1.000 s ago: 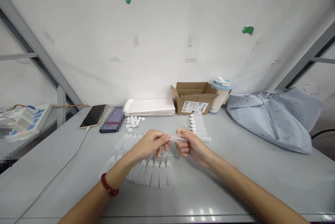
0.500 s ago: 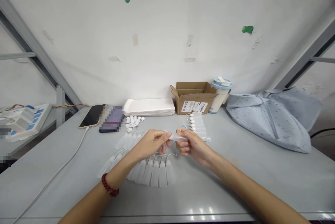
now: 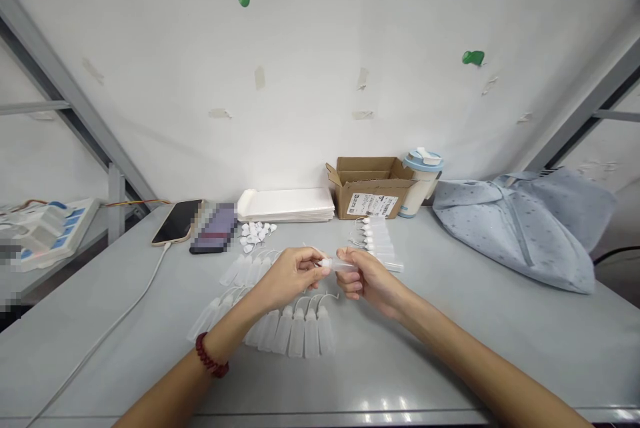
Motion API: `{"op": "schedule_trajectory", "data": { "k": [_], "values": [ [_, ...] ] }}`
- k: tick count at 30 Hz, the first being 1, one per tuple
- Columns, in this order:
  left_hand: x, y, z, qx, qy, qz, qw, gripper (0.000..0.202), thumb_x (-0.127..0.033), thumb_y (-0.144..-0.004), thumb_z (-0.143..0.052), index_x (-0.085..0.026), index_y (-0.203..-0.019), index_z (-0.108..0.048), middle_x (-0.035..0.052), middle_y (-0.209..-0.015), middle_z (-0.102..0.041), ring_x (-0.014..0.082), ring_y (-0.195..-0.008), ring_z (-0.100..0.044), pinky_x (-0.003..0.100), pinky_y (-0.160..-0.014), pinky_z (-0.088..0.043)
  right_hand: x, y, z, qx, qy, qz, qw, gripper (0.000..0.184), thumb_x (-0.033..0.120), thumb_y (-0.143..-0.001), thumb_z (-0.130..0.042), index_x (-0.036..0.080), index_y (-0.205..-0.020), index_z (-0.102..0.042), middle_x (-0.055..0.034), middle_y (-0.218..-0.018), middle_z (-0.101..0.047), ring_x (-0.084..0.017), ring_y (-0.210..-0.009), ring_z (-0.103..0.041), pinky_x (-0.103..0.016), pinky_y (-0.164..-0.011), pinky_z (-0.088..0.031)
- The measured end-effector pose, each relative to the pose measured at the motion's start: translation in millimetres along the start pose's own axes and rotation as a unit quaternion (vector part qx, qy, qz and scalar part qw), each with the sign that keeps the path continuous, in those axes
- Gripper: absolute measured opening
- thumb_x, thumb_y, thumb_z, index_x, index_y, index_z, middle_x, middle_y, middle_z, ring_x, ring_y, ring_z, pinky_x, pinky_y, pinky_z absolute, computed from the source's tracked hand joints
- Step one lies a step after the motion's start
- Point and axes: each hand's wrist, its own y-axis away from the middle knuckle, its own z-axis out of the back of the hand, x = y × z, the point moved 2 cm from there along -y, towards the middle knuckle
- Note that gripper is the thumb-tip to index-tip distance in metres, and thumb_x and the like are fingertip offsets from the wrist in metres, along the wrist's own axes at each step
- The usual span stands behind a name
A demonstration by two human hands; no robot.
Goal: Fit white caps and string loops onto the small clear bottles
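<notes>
Right hand (image 3: 367, 276) is gripping a translucent bottle (image 3: 343, 266) above the tabletop (image 3: 425, 258); my left hand (image 3: 294, 273) is pinching at its white cap (image 3: 326, 263), which a shifted grip is now exposing, the fit too small to judge. Other bottles (image 3: 297, 336) are lying close leftward; room is opening right, toward the front edge (image 3: 400, 417).

There it goes: the left hand (image 3: 295, 275) has shifted its grip, the thumb dropping lower, and the white cap (image 3: 325, 263) it hid a moment ago now peeks out at the end of the translucent bottle (image 3: 344, 266). Up pops a thin pale tube (image 3: 311, 248) above the knuckles, and the fingers that dangled below have tucked in mostly out of sight.
</notes>
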Motion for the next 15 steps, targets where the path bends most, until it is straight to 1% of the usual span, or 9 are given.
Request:
{"op": "schedule_trajectory", "data": {
  "k": [2,5,7,9,10,11,12,14,15],
  "values": [
    [-1.2,0.3,-0.7,0.006,-0.003,-0.003,1.000,0.026,-0.038,-0.078,-0.058,-0.014,-0.087,-0.061,-0.0004,-0.067,-0.057,0.0112,-0.057,-0.053,0.023,-0.056,-0.044,0.9,0.4,-1.0,0.004,0.004,0.001,1.000,0.024,0.035,-0.081,-0.050,0.021,-0.070,-0.034,0.0095,-0.053,-0.022,-0.006,-0.046,-0.018,-0.019,-0.045,-0.020],
    [-2.4,0.1,-1.2,0.008,-0.020,-0.003,1.000,0.031,-0.043,-0.082,-0.051,-0.014,-0.076,-0.060,-0.0004,-0.060,-0.056,0.0112,-0.054,-0.052,0.022,-0.053,-0.042,1.8,1.1,-2.5,0.013,0.013,0.004,1.000,0.023,0.036,-0.082,-0.049,0.021,-0.070,-0.036,0.0094,-0.053,-0.023,-0.006,-0.045,-0.019,-0.019,-0.045,-0.022],
    [-2.6,-0.6,-0.9,0.005,-0.025,-0.002,1.000,0.034,-0.044,-0.082,-0.051,-0.013,-0.070,-0.059,-0.0007,-0.057,-0.055,0.0106,-0.051,-0.052,0.022,-0.052,-0.041,1.5,1.1,-2.5,0.008,0.035,0.013,0.999,0.023,0.038,-0.083,-0.046,0.021,-0.072,-0.035,0.0092,-0.053,-0.026,-0.007,-0.045,-0.023,-0.020,-0.046,-0.025],
    [-2.4,-1.5,0.0,-0.003,-0.014,0.001,1.000,0.037,-0.044,-0.083,-0.049,-0.013,-0.064,-0.057,-0.0007,-0.055,-0.055,0.0099,-0.049,-0.051,0.022,-0.053,-0.040,0.8,0.7,-0.8,-0.015,0.108,0.052,0.993,0.022,0.039,-0.084,-0.045,0.022,-0.075,-0.035,0.0082,-0.054,-0.032,-0.008,-0.046,-0.030,-0.021,-0.047,-0.030],
    [-2.2,-2.0,0.6,-0.008,-0.002,0.005,1.000,0.038,-0.044,-0.083,-0.049,-0.013,-0.062,-0.055,-0.0008,-0.055,-0.054,0.0097,-0.048,-0.051,0.023,-0.053,-0.040,0.6,0.6,0.7,-0.038,0.172,0.091,0.980,0.021,0.040,-0.084,-0.046,0.022,-0.077,-0.037,0.0071,-0.056,-0.036,-0.009,-0.048,-0.034,-0.022,-0.048,-0.032],
    [-1.8,-2.5,1.4,-0.013,0.012,0.010,1.000,0.039,-0.044,-0.084,-0.048,-0.013,-0.060,-0.054,-0.0010,-0.054,-0.053,0.0095,-0.047,-0.051,0.023,-0.053,-0.040,0.5,0.7,2.2,-0.067,0.251,0.142,0.955,0.020,0.039,-0.084,-0.047,0.022,-0.080,-0.039,0.0051,-0.060,-0.043,-0.010,-0.051,-0.039,-0.023,-0.049,-0.034],
    [-1.2,-2.9,2.2,-0.017,0.028,0.015,0.999,0.040,-0.044,-0.083,-0.048,-0.013,-0.059,-0.053,-0.0011,-0.054,-0.053,0.0094,-0.047,-0.050,0.023,-0.053,-0.040,0.4,1.3,3.4,-0.096,0.333,0.200,0.916,0.018,0.038,-0.083,-0.049,0.021,-0.083,-0.042,0.0022,-0.066,-0.049,-0.012,-0.055,-0.044,-0.025,-0.052,-0.036],
    [-0.1,-3.4,3.7,-0.014,0.055,0.019,0.998,0.040,-0.045,-0.083,-0.048,-0.013,-0.060,-0.053,-0.0012,-0.055,-0.053,0.0093,-0.047,-0.050,0.023,-0.053,-0.040,-0.8,3.1,4.0,-0.136,0.469,0.310,0.816,0.017,0.035,-0.083,-0.050,0.020,-0.091,-0.048,-0.0054,-0.081,-0.059,-0.016,-0.067,-0.052,-0.028,-0.057,-0.040],
    [0.4,-3.4,4.3,-0.009,0.063,0.016,0.998,0.040,-0.045,-0.083,-0.049,-0.013,-0.060,-0.054,-0.0013,-0.055,-0.053,0.0093,-0.047,-0.050,0.023,-0.053,-0.040,-1.8,3.9,3.7,-0.143,0.510,0.347,0.774,0.017,0.033,-0.084,-0.049,0.019,-0.094,-0.050,-0.0085,-0.087,-0.061,-0.018,-0.071,-0.054,-0.029,-0.060,-0.041]
  ]
}}
